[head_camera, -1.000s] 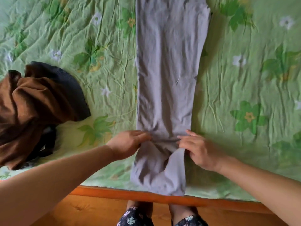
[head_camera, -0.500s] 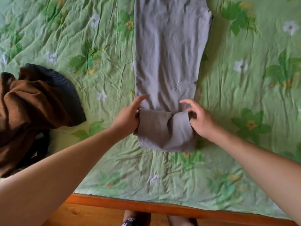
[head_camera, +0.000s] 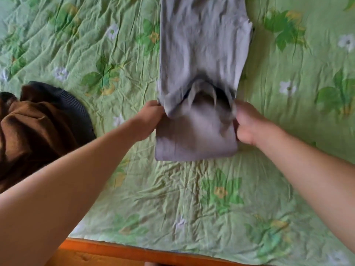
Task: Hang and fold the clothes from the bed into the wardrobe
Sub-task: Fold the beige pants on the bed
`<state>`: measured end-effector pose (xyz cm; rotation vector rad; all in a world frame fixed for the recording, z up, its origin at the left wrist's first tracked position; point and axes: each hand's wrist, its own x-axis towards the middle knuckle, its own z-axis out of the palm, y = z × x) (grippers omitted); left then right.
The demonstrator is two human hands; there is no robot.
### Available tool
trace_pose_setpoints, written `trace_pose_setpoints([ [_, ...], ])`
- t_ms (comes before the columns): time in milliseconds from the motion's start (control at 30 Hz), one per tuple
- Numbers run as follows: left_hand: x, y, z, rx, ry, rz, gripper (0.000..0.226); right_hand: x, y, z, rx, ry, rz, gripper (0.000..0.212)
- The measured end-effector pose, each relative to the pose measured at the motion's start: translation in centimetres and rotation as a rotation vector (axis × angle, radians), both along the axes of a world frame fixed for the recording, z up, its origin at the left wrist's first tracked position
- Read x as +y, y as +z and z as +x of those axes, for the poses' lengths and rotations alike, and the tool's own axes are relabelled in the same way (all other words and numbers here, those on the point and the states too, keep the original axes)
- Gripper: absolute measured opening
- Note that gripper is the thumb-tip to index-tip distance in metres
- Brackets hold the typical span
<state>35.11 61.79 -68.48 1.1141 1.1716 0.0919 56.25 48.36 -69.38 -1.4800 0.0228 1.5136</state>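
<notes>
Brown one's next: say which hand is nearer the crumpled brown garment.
Left. Left hand lies right of the brown garment; right hand farther right, beyond the folded grey cloth.

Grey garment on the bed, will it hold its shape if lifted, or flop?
Probably floppy: the grey garment sags open between the left hand and right hand. Likely light, since two edge grips alone raise its fold.

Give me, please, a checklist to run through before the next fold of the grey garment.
1. Left grip holds the folded end's left edge: ok.
2. Right grip holds its right edge: ok.
3. Grey garment lies smooth ahead of the fold: not ok, rumpled.
4. Folded layers line up: cannot tell, blurred.
5. Brown pile lies apart from the garment: ok.
6. Garment's far end is straight: cannot tell, out of view.
</notes>
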Motion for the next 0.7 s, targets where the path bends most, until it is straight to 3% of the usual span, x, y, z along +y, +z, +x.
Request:
trace_pose_setpoints([
  [67,0.8,-0.5,1.1,0.1,0.108,-0.2,0.026,0.6,-0.9,0.3,0.078,0.063,-0.133,0.041],
  [133,0.8,-0.8,1.2,0.132,0.098,-0.261,0.035,-0.2,-1.5,-0.1,0.119,0.169,-0.201,0.047],
  [267,-0.5,-1.0,-1.0,0.018,0.059,-0.367,0.036,-3.2,-1.4,-0.9,0.207,0.205,-0.134,0.039],
  [367,-2.4,-0.8,-3.5,-0.069,0.05,-0.41,0.036,-5.5,-1.3,-2.3,-0.028,0.157,-0.078,0.038],
  [500,-5.0,-0.5,-5.8,-0.091,-0.016,-0.375,0.039,-7.1,-0.3,-4.2,-0.431,0.346,-0.031,0.02],
  [533,-5.4,-0.5,-6.2,-0.107,-0.016,-0.357,0.039,-7.3,-0.2,-4.3,-0.427,0.35,-0.004,0.015],
  [600,-5.8,-0.6,-6.6,-0.127,0.003,-0.318,0.033,-7.7,-0.1,-4.3,-0.23,0.216,0.051,0.015],
  [667,-6.3,-0.7,-6.8,-0.085,0.0,-0.297,0.029,-8.2,-0.3,-4.1,-0.051,0.12,0.014,0.018],
  [700,-6.5,-0.9,-6.7,-0.041,-0.018,-0.29,0.03,-8.4,-0.5,-4.1,-0.076,0.158,-0.044,0.019],
])
